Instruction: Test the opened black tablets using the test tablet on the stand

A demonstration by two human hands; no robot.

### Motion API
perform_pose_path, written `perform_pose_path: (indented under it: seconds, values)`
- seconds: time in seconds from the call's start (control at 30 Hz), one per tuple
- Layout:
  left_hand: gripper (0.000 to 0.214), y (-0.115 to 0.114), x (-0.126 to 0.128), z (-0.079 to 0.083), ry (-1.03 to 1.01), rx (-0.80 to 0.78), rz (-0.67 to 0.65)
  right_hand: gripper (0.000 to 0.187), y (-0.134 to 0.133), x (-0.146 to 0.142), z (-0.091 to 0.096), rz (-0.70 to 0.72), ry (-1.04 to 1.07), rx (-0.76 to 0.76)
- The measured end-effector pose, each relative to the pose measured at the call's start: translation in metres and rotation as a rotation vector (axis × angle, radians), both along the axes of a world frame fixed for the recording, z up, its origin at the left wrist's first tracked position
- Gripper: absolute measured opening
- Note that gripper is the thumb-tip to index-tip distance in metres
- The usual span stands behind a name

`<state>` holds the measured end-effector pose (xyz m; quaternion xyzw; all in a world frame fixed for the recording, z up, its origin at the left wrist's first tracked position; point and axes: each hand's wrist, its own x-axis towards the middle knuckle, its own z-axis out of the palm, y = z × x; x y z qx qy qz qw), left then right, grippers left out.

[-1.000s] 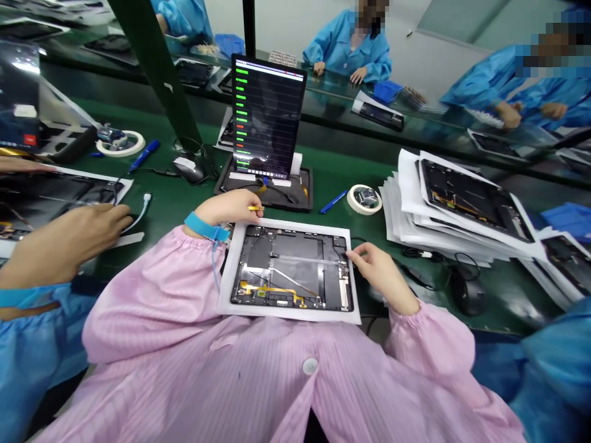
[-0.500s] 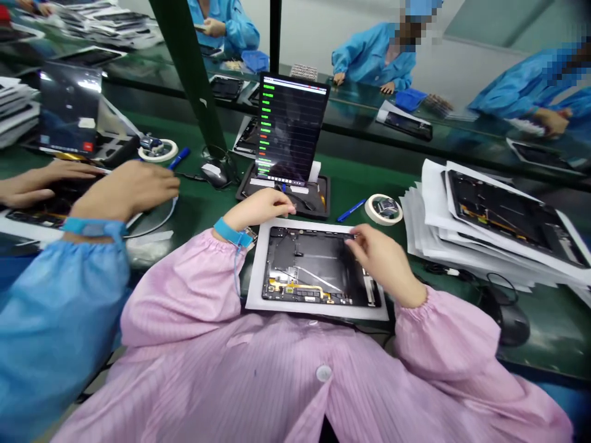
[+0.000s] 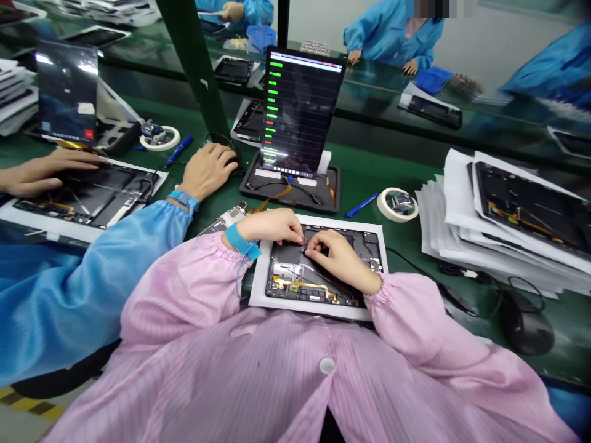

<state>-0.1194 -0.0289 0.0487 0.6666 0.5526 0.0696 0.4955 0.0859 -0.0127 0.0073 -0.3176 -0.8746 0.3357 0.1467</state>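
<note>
An opened tablet housing (image 3: 289, 295), with gold flex cables along its near edge, lies on a white sheet (image 3: 259, 295) in front of me. Over its upper middle, my left hand (image 3: 272, 226), with a blue wrist strap (image 3: 241, 241), has thumb and fingers pinched together. My right hand (image 3: 340, 258) reaches in from the right, its fingers also closed in a pinch, almost touching the left fingertips. Whatever sits between the fingers is too small to make out. Behind the housing, a lit screen (image 3: 300, 117) with green and red lines stands in a black tray (image 3: 252, 187).
A blue pen (image 3: 362, 205) and a tape roll (image 3: 398, 205) lie right of the tray. Farther right stand stacked sheets and housings (image 3: 455, 227), with a black mouse (image 3: 526, 323) nearer. On the left, a co-worker's hand (image 3: 210, 172) rests on a mouse beside a circuit board (image 3: 226, 220).
My right hand has moved left from the housing's right edge to meet my left hand, which has shifted slightly right and down. The co-worker's hand has moved onto the mouse.
</note>
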Motion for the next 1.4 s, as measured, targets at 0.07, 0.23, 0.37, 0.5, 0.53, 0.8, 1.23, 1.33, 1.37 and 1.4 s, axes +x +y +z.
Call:
perform_pose_path:
  seconds: [0.07,0.23,0.37,0.5,0.53,0.8,1.23,1.33,1.37,1.4]
  values:
    - [0.020,0.001,0.001,-0.002,0.017,0.009,0.018,0.007,0.000,0.000,0.000,-0.007,0.004,-0.005]
    - [0.020,0.001,0.003,-0.005,0.061,0.058,-0.002,0.007,-0.001,-0.001,-0.001,-0.013,0.011,-0.010]
    - [0.021,0.000,0.006,-0.005,0.158,0.121,-0.039,0.008,-0.001,0.000,0.000,0.002,0.015,-0.003]
    - [0.023,-0.002,0.009,-0.007,0.248,0.134,-0.092,0.008,-0.002,0.000,0.001,0.003,0.015,0.000]
    - [0.023,-0.003,0.010,-0.007,0.247,0.129,-0.099,0.008,-0.003,0.000,0.001,0.001,0.015,0.002]
    - [0.017,-0.004,0.010,-0.006,0.057,0.079,-0.030,0.007,-0.002,-0.001,0.002,0.001,0.000,0.004]
    - [0.019,-0.006,0.010,-0.001,0.063,0.089,-0.071,0.008,-0.002,-0.002,0.002,-0.008,-0.003,-0.004]
    - [0.019,-0.006,0.010,-0.003,0.065,0.086,-0.072,0.008,-0.002,-0.001,0.002,-0.007,-0.001,-0.003]
    - [0.019,-0.006,0.010,-0.003,0.067,0.080,-0.072,0.008,-0.003,-0.001,0.002,-0.007,-0.003,-0.004]
    - [0.019,-0.006,0.010,-0.003,0.070,0.076,-0.072,0.008,-0.003,-0.001,0.002,-0.008,-0.004,-0.005]
